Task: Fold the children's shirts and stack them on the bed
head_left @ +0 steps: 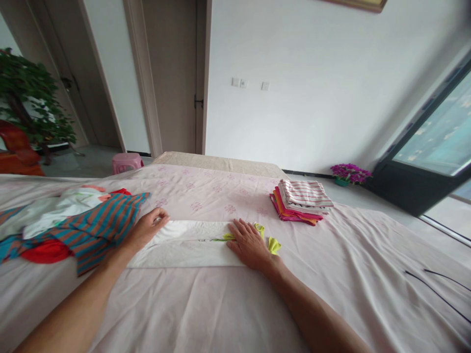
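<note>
A white garment (191, 252) with yellow-green trim lies flat before me, folded into a long strip. At its far left corner my left hand (150, 224) pinches the edge of the cloth between closed fingers. My right hand (249, 241) rests palm down on the right end, fingers stretched out, beside the yellow-green ruffles (273, 245). Close to my left forearm lies a loose heap with a blue and brown striped garment (106, 220), white cloth (66, 208) and red cloth (47, 251).
A stack of folded clothes (303, 196) stands to the right on the pink flowered sheet (206, 304). Dark cords (437, 291) lie at the right edge. Beyond are a pink stool (127, 162), purple flowers (350, 173), a leafy plant (33, 98) and doors (171, 73).
</note>
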The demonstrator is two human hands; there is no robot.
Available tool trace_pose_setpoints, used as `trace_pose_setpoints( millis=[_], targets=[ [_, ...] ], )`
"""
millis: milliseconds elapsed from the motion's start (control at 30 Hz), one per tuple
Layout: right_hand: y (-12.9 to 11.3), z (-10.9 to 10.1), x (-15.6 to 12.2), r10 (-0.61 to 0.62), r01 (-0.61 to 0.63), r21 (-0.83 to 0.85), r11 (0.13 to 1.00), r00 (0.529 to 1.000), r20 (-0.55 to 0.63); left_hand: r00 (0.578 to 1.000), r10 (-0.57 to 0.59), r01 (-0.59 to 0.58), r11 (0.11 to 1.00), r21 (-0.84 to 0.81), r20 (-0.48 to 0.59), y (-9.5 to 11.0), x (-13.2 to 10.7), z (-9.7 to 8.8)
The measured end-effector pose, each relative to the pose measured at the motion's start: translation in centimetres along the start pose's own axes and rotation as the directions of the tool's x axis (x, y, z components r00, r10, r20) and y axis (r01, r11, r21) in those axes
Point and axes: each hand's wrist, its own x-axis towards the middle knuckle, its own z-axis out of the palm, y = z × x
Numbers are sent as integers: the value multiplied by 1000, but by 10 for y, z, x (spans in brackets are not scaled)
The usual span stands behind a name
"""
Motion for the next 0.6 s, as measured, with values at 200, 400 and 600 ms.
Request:
trace_pose_setpoints(
  millis=[200, 400, 600],
  targets=[
    [3, 4, 1, -6, 5, -11, 1000, 1000, -4, 961, -169, 205, 966, -155, 217, 11, -6, -11],
    [4, 4, 1, -15, 15, -4, 1000, 1000, 3, 939, -265, 305, 937, -172, 221, 5, -6, -16],
    [3, 3, 1, -14, 14, -7, 1000, 1000, 0, 960, -248, 267, 951, -154, 132, 0, -5, -14]
  ],
)
